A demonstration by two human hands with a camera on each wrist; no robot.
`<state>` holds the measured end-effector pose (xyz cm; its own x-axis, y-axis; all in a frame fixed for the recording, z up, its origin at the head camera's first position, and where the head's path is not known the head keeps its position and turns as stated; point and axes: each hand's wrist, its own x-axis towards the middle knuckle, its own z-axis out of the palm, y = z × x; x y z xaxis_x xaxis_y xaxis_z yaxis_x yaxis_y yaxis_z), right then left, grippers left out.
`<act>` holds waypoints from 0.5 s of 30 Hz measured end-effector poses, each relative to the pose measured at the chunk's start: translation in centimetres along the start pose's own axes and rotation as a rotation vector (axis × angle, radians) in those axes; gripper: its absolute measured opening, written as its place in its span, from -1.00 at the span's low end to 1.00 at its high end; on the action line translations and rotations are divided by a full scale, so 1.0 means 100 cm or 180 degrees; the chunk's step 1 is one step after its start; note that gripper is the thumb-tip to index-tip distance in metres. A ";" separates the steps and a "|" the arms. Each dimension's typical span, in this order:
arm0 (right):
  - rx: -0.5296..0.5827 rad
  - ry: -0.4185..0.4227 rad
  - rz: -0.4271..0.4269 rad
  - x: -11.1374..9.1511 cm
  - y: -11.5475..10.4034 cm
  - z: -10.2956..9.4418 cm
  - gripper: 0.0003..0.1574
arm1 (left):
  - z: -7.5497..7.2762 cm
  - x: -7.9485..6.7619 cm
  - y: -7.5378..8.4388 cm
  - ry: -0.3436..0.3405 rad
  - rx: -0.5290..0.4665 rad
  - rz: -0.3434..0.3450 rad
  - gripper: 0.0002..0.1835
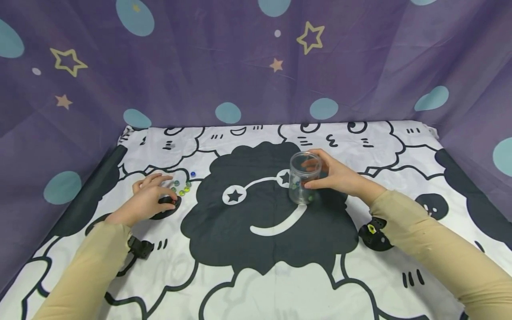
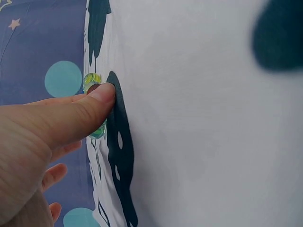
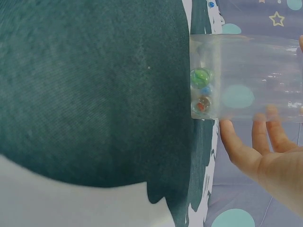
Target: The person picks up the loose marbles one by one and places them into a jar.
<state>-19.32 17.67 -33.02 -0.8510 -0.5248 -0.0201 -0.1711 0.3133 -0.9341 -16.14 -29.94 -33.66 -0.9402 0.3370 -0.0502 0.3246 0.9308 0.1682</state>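
At the left of the head view, my left hand (image 1: pixel 146 199) pinches a reddish marble (image 1: pixel 174 202) between thumb and finger, low over the cloth. In the left wrist view the thumb hides most of it. Just beyond the fingertips lie several green and yellow marbles (image 1: pixel 186 189), with a blue marble (image 1: pixel 193 174) farther back. My right hand (image 1: pixel 340 178) holds a clear jar (image 1: pixel 298 193) from its right side, thumb in front and fingers behind. The jar stands upright and uncovered on the dark printed patch. A green marble (image 3: pixel 201 77) and a few others sit at its bottom.
A white cloth (image 1: pixel 276 293) with black cartoon prints covers the table. Behind and beside it hangs a purple curtain (image 1: pixel 224 66) with stars and blue dots. Dark wrist devices sit under both sleeves, the left one (image 1: pixel 141 247) close to the cloth.
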 end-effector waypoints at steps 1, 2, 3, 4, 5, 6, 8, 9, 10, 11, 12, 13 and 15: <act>0.0007 0.0002 0.0008 0.000 0.000 0.000 -0.04 | 0.000 0.000 0.000 0.0003 0.0000 0.0001 -0.85; 0.0004 0.0001 0.0004 0.000 0.000 0.000 -0.04 | 0.000 0.000 0.000 0.0007 0.0000 0.0003 -0.85; 0.0005 0.0003 0.0009 0.000 -0.001 0.000 -0.04 | 0.000 0.000 0.000 0.0011 0.0001 0.0004 -0.85; 0.0004 0.0003 0.0008 0.000 -0.001 0.000 -0.04 | 0.000 0.001 0.000 0.0011 -0.0006 0.0004 -0.85; -0.0003 0.0007 0.0004 0.001 -0.001 0.000 -0.04 | 0.000 0.001 0.000 0.0014 -0.0012 0.0003 -0.85; -0.0013 0.0008 -0.0006 0.000 -0.001 0.000 -0.04 | 0.000 0.001 -0.001 0.0015 -0.0016 -0.0001 -0.85; -0.0026 0.0015 -0.0009 0.000 -0.001 0.000 -0.04 | 0.000 0.001 -0.001 0.0014 -0.0026 -0.0004 -0.85; -0.0020 0.0011 -0.0010 0.000 -0.001 0.000 -0.04 | 0.000 0.001 -0.001 0.0009 -0.0031 -0.0009 -0.85; -0.0016 0.0008 -0.0013 -0.001 -0.001 0.001 -0.04 | 0.000 0.001 -0.001 0.0007 -0.0037 -0.0013 -0.85; -0.0014 0.0008 -0.0012 -0.001 -0.001 0.001 -0.04 | 0.000 0.001 -0.001 0.0006 -0.0039 -0.0015 -0.85; -0.0008 0.0006 -0.0006 -0.001 -0.002 0.001 -0.04 | 0.000 0.001 -0.001 0.0003 -0.0041 -0.0016 -0.85; -0.0004 0.0006 -0.0005 -0.001 -0.002 0.001 -0.04 | 0.001 0.000 -0.001 0.0002 -0.0045 -0.0015 -0.85; -0.0003 0.0005 -0.0005 -0.001 -0.003 0.001 -0.04 | 0.000 0.000 -0.001 0.0003 -0.0053 -0.0020 -0.86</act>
<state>-19.08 17.55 -32.81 -0.8515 -0.5240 -0.0182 -0.1729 0.3134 -0.9338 -16.21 -30.00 -33.72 -0.9423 0.3309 -0.0502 0.3169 0.9304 0.1843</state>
